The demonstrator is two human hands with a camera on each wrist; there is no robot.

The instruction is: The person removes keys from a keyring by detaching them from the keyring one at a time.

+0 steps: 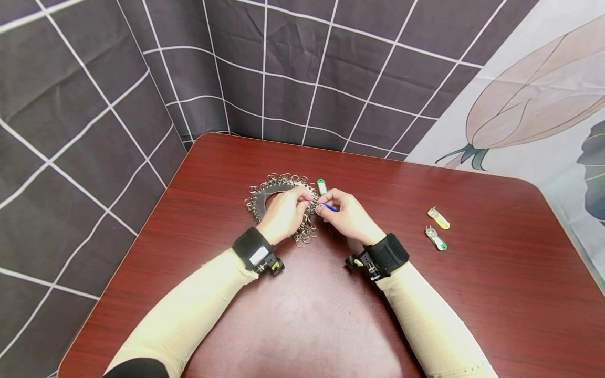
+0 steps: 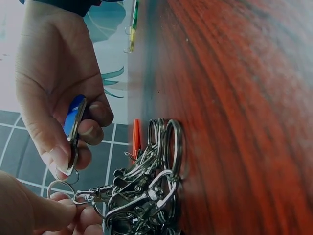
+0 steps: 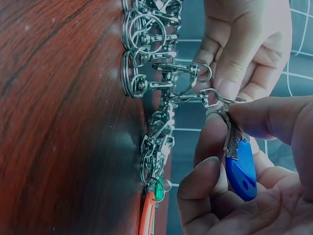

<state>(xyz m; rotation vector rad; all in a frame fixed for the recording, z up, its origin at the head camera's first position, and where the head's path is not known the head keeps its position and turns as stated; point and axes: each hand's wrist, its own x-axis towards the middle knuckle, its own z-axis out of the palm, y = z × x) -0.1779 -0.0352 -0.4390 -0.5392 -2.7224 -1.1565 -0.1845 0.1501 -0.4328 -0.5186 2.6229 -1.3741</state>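
Your right hand [image 1: 347,212] pinched the blue key tag [image 3: 240,169] between thumb and curled fingers, just right of the pile of key rings [image 1: 279,202] that lay in an arc near the middle of the counter [image 1: 472,294]. The tag sat between your two hands, lifted off the counter, with its small split ring [image 2: 67,172] at the end nearest your left hand [image 1: 283,212]. Your left hand was curled too, its fingertips gripping a snap clasp [image 3: 198,98] at the edge of the pile, and that clasp reached right up to the tag's ring; whether the two were already linked could not be told from the wrist views.

The tag was a slim, glossy blue plastic piece with a metal end, seen edge-on in the left wrist view. The pile was a tangle of silver rings and clasps, resting on the dark red wood.

A green tag [image 1: 322,186] lay just beyond your hands, and an orange tag [image 3: 146,215] lay against the pile. Well to the right on the counter lay a yellow tag [image 1: 438,218] and another green tag [image 1: 436,238].
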